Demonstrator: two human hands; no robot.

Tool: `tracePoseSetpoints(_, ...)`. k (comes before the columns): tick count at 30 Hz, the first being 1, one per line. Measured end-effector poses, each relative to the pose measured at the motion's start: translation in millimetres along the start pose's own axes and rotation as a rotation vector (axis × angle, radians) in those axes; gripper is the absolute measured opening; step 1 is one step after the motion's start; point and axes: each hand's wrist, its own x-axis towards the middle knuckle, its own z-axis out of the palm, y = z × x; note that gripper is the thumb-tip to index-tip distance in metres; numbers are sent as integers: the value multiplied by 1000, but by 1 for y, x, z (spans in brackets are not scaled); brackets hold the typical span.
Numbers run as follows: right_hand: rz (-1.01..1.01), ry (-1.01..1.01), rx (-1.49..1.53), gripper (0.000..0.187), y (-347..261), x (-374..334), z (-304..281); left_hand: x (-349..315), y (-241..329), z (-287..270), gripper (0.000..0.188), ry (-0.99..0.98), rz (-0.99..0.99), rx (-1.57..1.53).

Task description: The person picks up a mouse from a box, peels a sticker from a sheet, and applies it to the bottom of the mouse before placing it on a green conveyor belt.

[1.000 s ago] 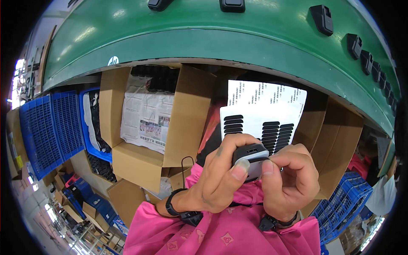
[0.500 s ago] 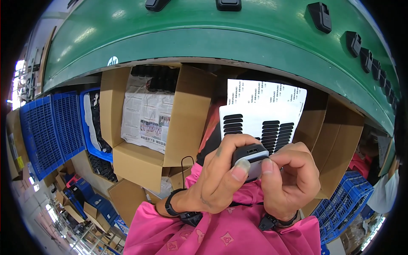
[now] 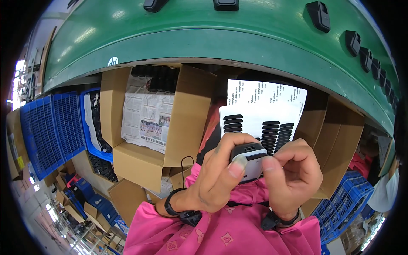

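My left hand (image 3: 214,180) is closed around a small black-and-silver device (image 3: 253,168), its thumb across the front face. A port opening shows in the black top end, and a dark strip lies along the edge below it. My right hand (image 3: 296,178) has its fingers curled, with the thumb tip at the device's right edge. Whatever may be pinched between that thumb and forefinger is hidden. Just beyond both hands is a white sheet (image 3: 259,114) bearing rows of black rounded strip stickers (image 3: 270,127).
A green workbench (image 3: 204,42) crosses the far side, with several black cradle-shaped devices (image 3: 319,17) on it. Left of me stands an open cardboard box (image 3: 191,114) holding newspaper and black parts. Blue plastic crates (image 3: 53,127) are on the left, another blue crate (image 3: 346,204) on the right.
The device has tilted slightly, showing more of its silver face. My right hand has shifted a little to the right, its thumb now lower against the device's edge.
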Motion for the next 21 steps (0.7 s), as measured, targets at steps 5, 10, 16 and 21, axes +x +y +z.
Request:
tracePoseSetpoints(5,259,-9,153,12,-2,5,0,5,3,2,76,-84,-79,-119)
tracePoseSetpoints(10,200,-105,43,17,1,8,2,4,-2,1,88,-80,-149,-344)
tracePoseSetpoints(16,223,-121,108,13,-2,9,8,4,-2,2,88,-34,-145,-270)
tracePoseSetpoints(21,224,-121,131,12,2,9,12,9,0,-2,87,-42,-188,-337)
